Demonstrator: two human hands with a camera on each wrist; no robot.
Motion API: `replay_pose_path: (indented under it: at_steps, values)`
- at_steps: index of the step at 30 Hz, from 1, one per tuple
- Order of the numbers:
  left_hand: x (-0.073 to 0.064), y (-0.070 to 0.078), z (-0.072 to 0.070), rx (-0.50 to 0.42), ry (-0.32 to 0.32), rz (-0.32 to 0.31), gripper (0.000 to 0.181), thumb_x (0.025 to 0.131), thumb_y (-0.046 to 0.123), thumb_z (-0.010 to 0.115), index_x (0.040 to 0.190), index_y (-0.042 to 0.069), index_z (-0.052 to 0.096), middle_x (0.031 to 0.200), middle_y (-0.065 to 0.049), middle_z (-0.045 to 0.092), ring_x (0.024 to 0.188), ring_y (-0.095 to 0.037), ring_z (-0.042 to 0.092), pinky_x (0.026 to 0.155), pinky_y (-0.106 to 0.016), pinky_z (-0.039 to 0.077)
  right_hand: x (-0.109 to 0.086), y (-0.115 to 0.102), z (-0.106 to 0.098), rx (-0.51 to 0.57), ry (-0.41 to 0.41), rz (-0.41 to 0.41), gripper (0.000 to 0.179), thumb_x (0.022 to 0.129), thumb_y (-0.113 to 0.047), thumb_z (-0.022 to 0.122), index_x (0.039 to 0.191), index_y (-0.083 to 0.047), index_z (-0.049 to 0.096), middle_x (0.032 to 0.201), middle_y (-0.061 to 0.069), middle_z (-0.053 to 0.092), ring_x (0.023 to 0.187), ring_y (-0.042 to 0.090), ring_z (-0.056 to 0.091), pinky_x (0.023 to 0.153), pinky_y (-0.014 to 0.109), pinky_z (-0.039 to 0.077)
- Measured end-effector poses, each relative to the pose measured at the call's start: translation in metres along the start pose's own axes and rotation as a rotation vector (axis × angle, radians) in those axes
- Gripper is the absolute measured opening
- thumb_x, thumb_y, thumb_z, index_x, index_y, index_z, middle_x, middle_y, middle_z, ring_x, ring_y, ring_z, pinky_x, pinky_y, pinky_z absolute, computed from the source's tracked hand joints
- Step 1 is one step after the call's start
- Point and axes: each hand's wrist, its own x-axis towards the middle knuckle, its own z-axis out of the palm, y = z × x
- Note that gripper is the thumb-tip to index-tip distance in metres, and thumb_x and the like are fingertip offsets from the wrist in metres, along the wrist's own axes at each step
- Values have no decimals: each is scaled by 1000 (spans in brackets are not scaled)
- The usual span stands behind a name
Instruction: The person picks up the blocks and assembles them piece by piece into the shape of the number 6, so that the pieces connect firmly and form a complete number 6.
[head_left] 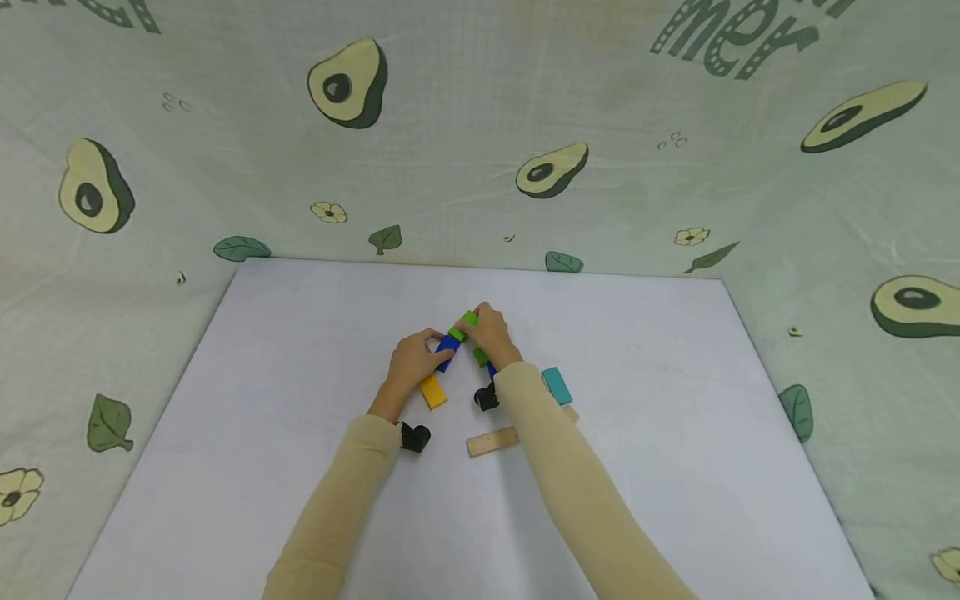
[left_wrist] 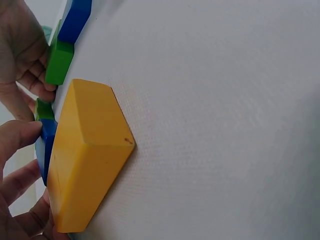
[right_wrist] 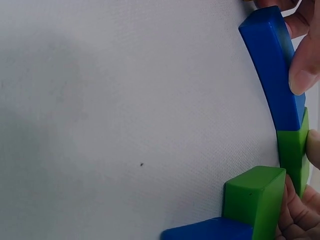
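Note:
My left hand (head_left: 412,362) pinches a long blue block (head_left: 447,352), its thumb on one side and fingers on the other. In the right wrist view this blue block (right_wrist: 267,65) lies end to end against a green block (right_wrist: 290,155). My right hand (head_left: 493,333) grips that green block (head_left: 467,322) between thumb and fingers. Beside the right hand lie a second green block (right_wrist: 255,195) and a second blue block (right_wrist: 210,231), touching each other. A yellow block (left_wrist: 90,155) with slanted sides lies just below the left hand, close to the held blue block.
A black piece (head_left: 415,437) lies by the left wrist and another black piece (head_left: 486,397) by the right sleeve. A wooden plank (head_left: 492,442) and a teal block (head_left: 557,386) lie near the right forearm, which partly covers the wood. The white tabletop (head_left: 300,350) meets a patterned cloth behind.

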Motion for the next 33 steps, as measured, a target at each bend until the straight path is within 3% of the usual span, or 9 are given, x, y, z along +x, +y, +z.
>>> replay_pose_path:
  at_steps: [15,24,28,33]
  values:
    - [1,-2,0,-8,-7,-21,44,83,40,66,120,17,59,88,-9,60,68,-18,51,56,-22,36,-1,1,-4,2,-29,-25,56,89,-40,59,127,-3,42,112,18,57,83,22,51,68,29,42]
    - [-6,-3,-5,-41,-4,-22,47,86,37,64,123,11,55,94,-12,61,71,-20,53,59,-23,40,-5,2,-15,67,-96,-30,67,90,-46,55,139,-6,31,90,13,62,73,19,56,75,32,45]
    - [-9,-6,-5,-41,13,6,45,87,35,62,123,9,54,95,-11,60,74,-21,54,62,-26,43,-10,2,-21,110,-76,-85,62,91,-43,55,137,-7,34,91,12,62,74,20,56,76,32,45]
    - [-16,-10,-8,-34,55,37,44,87,33,63,122,7,55,100,-13,59,84,-25,55,71,-33,45,-19,6,-26,110,-57,-219,48,93,-38,53,128,-6,48,99,13,61,78,19,54,69,27,44]
